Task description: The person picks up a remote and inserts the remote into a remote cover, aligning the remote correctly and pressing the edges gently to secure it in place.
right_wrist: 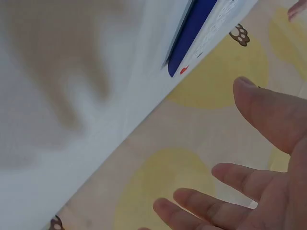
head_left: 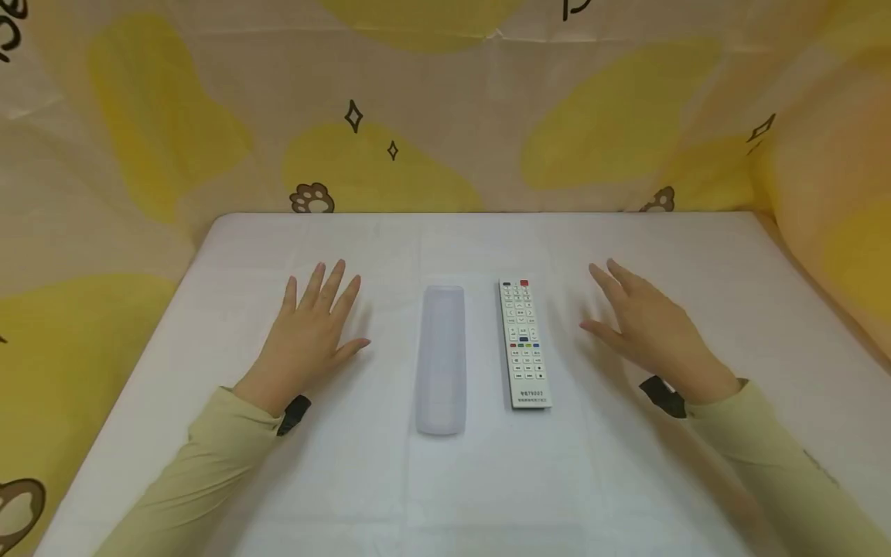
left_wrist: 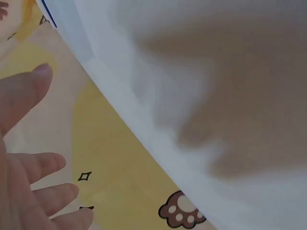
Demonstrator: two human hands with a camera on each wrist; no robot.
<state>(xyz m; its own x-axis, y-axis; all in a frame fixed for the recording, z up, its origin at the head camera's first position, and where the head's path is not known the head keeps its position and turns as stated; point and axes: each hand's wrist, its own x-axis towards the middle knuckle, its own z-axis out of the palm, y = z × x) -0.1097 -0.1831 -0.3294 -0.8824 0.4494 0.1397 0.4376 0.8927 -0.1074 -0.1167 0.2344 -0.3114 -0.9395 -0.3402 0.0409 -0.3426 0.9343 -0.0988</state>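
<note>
A white remote control (head_left: 525, 344) lies face up right of the table's middle, its buttons showing and its blue side edge visible in the right wrist view (right_wrist: 194, 36). To its left, apart from it, is a long translucent remote cover (head_left: 442, 360). My left hand (head_left: 306, 340), fingers spread and straight, hovers left of the cover and holds nothing. On the other side, my right hand (head_left: 654, 333) is held over the table to the right of the remote, fingers extended, touching neither object. Both hands cast shadows on the cloth.
A white cloth covers the table (head_left: 487, 495). Behind it and at both sides hangs a yellow patterned curtain (head_left: 431, 100) with paw prints. Dark bands sit at both wrists, beside the light green sleeves (head_left: 202, 472).
</note>
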